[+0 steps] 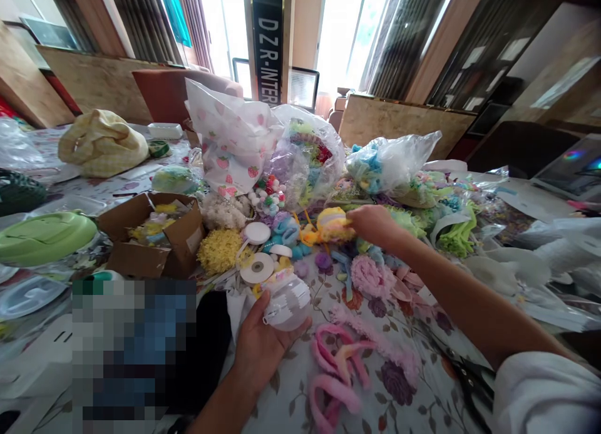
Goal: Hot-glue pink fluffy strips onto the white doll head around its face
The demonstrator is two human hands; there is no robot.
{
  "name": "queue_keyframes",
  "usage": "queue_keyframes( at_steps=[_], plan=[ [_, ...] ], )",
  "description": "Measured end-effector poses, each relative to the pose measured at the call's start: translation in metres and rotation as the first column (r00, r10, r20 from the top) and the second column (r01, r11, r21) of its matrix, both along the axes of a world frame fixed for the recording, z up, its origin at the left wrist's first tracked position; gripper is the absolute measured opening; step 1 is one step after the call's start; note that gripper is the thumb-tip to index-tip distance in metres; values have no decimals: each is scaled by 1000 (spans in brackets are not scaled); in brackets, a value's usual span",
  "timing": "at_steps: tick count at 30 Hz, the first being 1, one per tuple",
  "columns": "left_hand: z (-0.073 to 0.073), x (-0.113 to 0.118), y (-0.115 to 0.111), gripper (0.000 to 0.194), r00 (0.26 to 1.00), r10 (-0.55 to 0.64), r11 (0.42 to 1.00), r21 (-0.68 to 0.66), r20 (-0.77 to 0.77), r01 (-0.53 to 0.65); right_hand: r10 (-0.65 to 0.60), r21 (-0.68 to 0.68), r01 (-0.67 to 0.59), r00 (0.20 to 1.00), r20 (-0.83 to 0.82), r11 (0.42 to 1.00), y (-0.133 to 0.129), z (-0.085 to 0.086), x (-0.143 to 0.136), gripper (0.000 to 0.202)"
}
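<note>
My left hand (263, 337) is closed around a clear plastic ball (290, 304), which has pale stripes and some yellow and pink bits at its top. Stretched out over the heap of craft supplies, my right hand (374, 226) has its fingers pinched at the edge of a yellow fuzzy bundle (332, 222). Orange strands (308, 232) lie just left of that bundle. Between the two hands are a white ribbon spool (256, 268), a white round lid (256, 233) and a purple flower-like piece (323, 262).
Pink fuzzy strips (335, 365) lie on the flowered tablecloth (291, 399), with black scissors (469, 377) at the right. A cardboard box (141, 258) holds small yellow pieces. Behind the heap stand a strawberry-print bag (232, 139) and clear plastic bags (399, 161). Dark cloth (211, 340) lies left.
</note>
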State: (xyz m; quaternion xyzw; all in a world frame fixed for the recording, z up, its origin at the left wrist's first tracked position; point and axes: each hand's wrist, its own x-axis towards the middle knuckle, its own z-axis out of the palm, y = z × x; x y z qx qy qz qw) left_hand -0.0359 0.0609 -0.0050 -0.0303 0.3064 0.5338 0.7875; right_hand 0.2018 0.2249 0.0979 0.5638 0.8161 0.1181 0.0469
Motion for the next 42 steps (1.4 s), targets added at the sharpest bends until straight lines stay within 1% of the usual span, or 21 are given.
queue_keyframes(
  at_steps=[3,6,7,10,12,14,16,18,19,22,24,25,28,31,33,35,38,40,42],
  plan=[
    [-5,-1,1,53,1000,-3,1000,15,18,3,0,92,8,996,-87,996,21,28,1,17],
    [-6,-2,1,54,1000,-8,1000,6,15,8,32,198,12,976,-215,980,38,61,-1,18],
    [-5,-2,1,53,1000,-9,1000,10,16,9,53,243,14,962,-267,970,42,72,-2,18],
    [-3,-1,1,52,1000,-6,1000,22,20,5,166,379,21,875,-454,925,51,103,-3,17],
    [-2,-1,1,53,1000,-3,1000,14,11,3,211,436,42,831,-515,899,55,118,-5,18],
    [-2,-1,1,54,1000,-7,1000,11,7,7,222,445,56,807,-548,894,60,124,-8,19],
    [-3,-2,1,52,1000,-18,1000,22,18,17,216,368,10,795,-567,930,65,121,-10,17],
    [-4,-2,1,51,999,-26,999,28,31,25,212,245,-82,793,-571,966,70,112,-12,11],
    [-4,-2,1,50,999,-26,999,29,31,26,214,179,-135,802,-558,975,73,106,-13,9],
    [-3,-2,0,50,1000,-18,1000,15,20,18,216,-16,-252,860,-462,968,87,84,-17,10],
    [-3,-2,0,50,1000,-8,1000,6,9,8,220,-119,-286,894,-390,951,98,69,-24,11],
    [-3,-2,0,50,1000,-4,1000,3,5,4,223,-142,-291,904,-364,946,104,62,-28,11],
    [-4,-2,0,48,1000,-8,1000,7,5,8,233,-143,-287,922,-308,947,117,35,-43,9],
    [-6,-2,1,48,1000,-21,1000,20,13,20,215,-125,-257,937,-277,958,118,9,-57,22],
    [-6,-2,2,49,1000,-20,1000,17,9,20,192,-100,-226,943,-272,969,114,-2,-63,26],
    [-6,-2,2,49,1000,-15,1000,5,2,15,181,-83,-210,945,-272,974,111,-5,-65,23],
    [-4,-2,2,50,1000,-18,1000,-2,7,18,195,-93,-227,942,-274,969,110,1,-63,15],
    [-4,-2,2,50,1000,-19,1000,-4,13,19,200,-97,-236,938,-283,967,111,4,-62,14],
    [-5,-2,1,51,1000,-16,1000,-1,20,16,188,-90,-224,936,-298,971,110,3,-62,16]
  ],
)
